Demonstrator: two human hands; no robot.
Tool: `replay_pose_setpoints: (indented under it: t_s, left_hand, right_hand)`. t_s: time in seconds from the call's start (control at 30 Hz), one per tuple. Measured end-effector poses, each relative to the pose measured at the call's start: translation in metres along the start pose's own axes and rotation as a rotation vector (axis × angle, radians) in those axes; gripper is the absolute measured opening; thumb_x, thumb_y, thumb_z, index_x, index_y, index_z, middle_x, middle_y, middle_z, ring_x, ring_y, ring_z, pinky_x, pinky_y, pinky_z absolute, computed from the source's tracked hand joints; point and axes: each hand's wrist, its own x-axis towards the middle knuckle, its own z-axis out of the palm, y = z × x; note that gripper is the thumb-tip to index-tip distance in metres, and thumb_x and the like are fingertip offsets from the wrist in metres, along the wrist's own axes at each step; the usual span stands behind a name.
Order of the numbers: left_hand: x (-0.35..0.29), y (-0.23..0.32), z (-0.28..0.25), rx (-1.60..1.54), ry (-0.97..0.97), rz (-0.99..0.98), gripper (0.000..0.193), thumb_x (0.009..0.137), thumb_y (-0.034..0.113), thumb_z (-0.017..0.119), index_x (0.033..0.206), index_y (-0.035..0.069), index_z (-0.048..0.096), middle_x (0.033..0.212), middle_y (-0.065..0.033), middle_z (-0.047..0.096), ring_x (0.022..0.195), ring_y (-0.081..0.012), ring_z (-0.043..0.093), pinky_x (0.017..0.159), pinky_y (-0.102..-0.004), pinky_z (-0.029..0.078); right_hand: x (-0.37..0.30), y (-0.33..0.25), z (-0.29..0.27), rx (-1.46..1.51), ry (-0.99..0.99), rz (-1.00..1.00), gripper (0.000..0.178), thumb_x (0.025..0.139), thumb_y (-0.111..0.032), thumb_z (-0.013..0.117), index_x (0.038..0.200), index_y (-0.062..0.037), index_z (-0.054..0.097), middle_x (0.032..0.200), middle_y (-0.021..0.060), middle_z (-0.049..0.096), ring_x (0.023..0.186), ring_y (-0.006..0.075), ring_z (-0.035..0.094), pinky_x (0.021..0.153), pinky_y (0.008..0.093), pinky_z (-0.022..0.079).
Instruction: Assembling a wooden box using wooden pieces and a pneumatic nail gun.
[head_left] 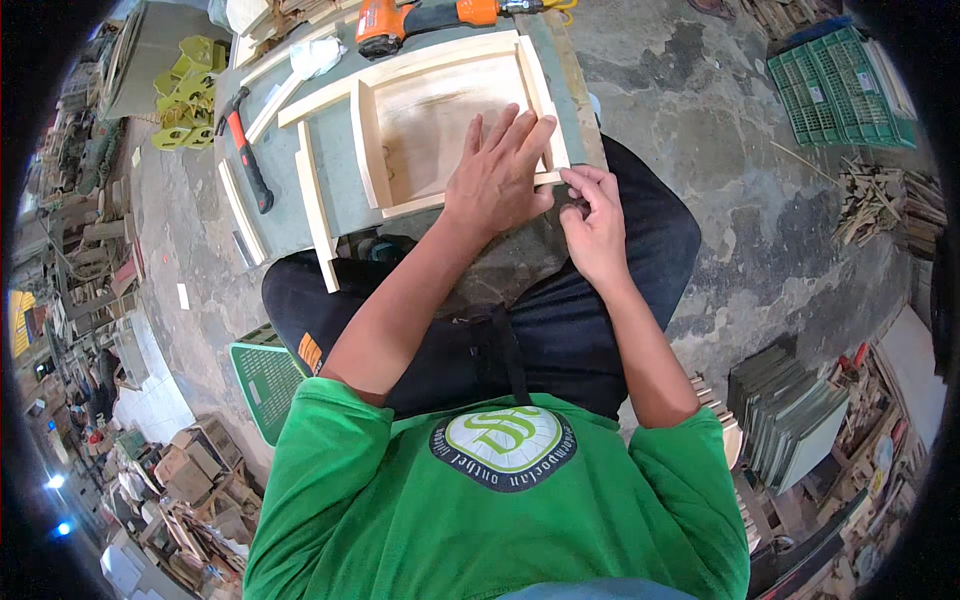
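Bright, fairly even light, soft shadows, bluish-white lamps (63, 528) glaring at lower left; fisheye-bent edges, black corners

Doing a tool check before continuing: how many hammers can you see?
1: the hammer with a red-and-black handle, lying on the worktable, left of the wooden frame. Others may be hidden.

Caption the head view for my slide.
Left hand spread over a wooden frame, right hand at its near-right corner, hammer lying to the left.
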Motion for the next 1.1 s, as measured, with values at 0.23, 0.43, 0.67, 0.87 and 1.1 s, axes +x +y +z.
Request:
replay_pose_setpoints:
  t_s: [0.23,0.43,0.67,0.87,1.1]
  left_hand:
    - [-0.001,0.001,-0.004,-0.003,-0.039,-0.023,0.088,0.075,0.03,0.08,0.151,0.013,0.04,0.15,-0.0148,0.049,0.148,-0.0347,0.04,0.121,-0.0639,0.029]
    - [-0.002,0.003,-0.009,0.033,-0.088,-0.041,0.088,0.075,0.031,0.081,0.151,0.013,0.04,0.151,-0.0147,0.048,0.148,-0.0342,0.039,0.122,-0.0628,0.028]
    - [-0.001,0.001,-0.004,0.012,-0.047,-0.009,0.087,0.074,0.032,0.08,0.149,0.012,0.042,0.15,-0.0166,0.048,0.146,-0.0363,0.042,0.12,-0.0642,0.029]
    - [0.001,0.004,-0.004,0.02,-0.047,-0.018,0.086,0.074,0.033,0.078,0.149,0.013,0.042,0.149,-0.0161,0.049,0.145,-0.0365,0.044,0.12,-0.0634,0.03]
    - [-0.001,0.007,-0.016,-0.001,-0.101,-0.065,0.086,0.077,0.027,0.08,0.151,0.011,0.04,0.155,-0.017,0.046,0.149,-0.0364,0.039,0.124,-0.0604,0.025]
  right_hand:
    - [0.041,0.002,-0.015,0.086,0.057,0.033,0.037,0.086,0.003,0.06,0.122,-0.0015,0.07,0.124,0.0137,0.061,0.105,0.0232,0.063,0.091,0.0343,0.054]
    - [0.212,-0.05,0.014,-0.164,-0.084,-0.339,0.041,0.093,-0.014,0.064,0.133,-0.0047,0.064,0.119,0.0145,0.07,0.109,0.0275,0.068,0.097,0.0371,0.053]
    - [0.303,-0.086,0.116,-0.792,-0.433,-0.535,0.069,0.086,-0.019,0.065,0.151,-0.0097,0.045,0.121,0.0206,0.069,0.117,0.0393,0.065,0.101,0.0533,0.05]
    - [0.311,-0.099,0.104,-0.913,-0.619,-0.486,0.069,0.085,-0.018,0.065,0.15,-0.0142,0.041,0.113,0.0183,0.072,0.109,0.0398,0.069,0.097,0.0523,0.054]
    - [0.233,-0.113,-0.031,-0.875,-0.419,-0.523,0.073,0.085,-0.024,0.07,0.152,-0.0176,0.044,0.106,0.0231,0.072,0.1,0.0439,0.069,0.085,0.0541,0.055]
